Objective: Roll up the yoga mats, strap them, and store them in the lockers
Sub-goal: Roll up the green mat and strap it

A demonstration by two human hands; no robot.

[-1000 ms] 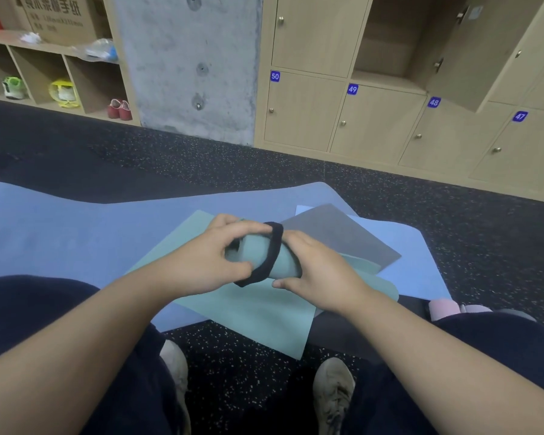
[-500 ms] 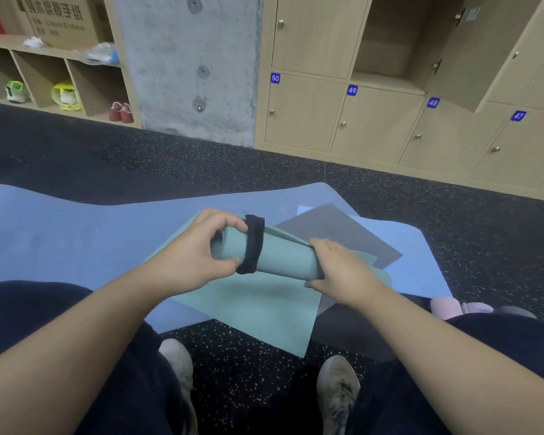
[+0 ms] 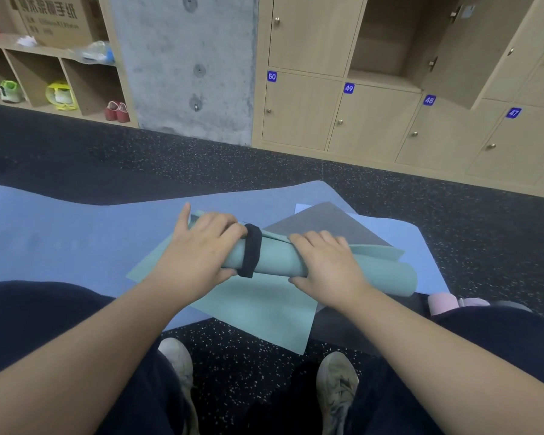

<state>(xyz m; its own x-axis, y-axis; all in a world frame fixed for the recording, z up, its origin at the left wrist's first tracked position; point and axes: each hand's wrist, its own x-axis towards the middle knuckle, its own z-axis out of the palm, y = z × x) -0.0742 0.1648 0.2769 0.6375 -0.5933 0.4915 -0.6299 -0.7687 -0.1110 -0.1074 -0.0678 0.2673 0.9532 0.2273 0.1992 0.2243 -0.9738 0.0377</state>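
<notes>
Your left hand (image 3: 198,252) hides the left end of the green roll (image 3: 277,257); your right hand (image 3: 327,268) covers its middle. The blue mat (image 3: 60,240) runs off the left edge. The cardboard box (image 3: 54,17) print is too blurred to read

Head-worn, forward-down, close over hands (image 3: 264,262)
</notes>
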